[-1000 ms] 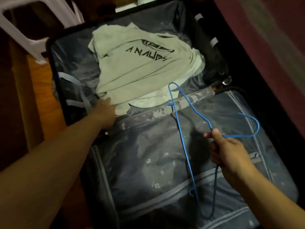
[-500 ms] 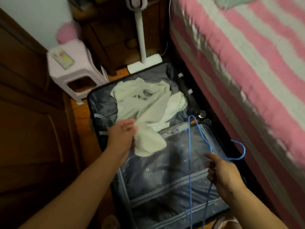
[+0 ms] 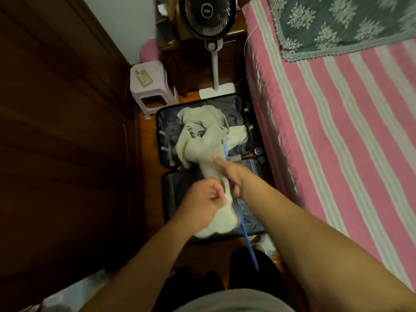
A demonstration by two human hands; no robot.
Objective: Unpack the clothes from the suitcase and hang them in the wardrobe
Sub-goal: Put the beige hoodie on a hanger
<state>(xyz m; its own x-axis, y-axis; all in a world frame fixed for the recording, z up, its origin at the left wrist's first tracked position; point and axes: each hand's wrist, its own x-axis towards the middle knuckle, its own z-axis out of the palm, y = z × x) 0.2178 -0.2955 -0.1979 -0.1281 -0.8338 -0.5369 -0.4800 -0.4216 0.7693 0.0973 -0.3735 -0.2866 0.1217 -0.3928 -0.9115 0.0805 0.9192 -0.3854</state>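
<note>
This is a bedroom in a home. A bed (image 3: pixel 337 136) with a pink and white striped cover stands at the right, a dark wooden wardrobe (image 3: pixel 63 131) at the left. Between them are a standing fan (image 3: pixel 210 15), a small pink stool (image 3: pixel 149 84) and a wooden nightstand (image 3: pixel 191 64).

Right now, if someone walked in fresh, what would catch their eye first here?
Probably the pale green shirt being pulled up out of the open suitcase on the floor, gripped by the left hand. The right hand holds a blue hanger against it. To the right runs a pink striped bed.
</note>
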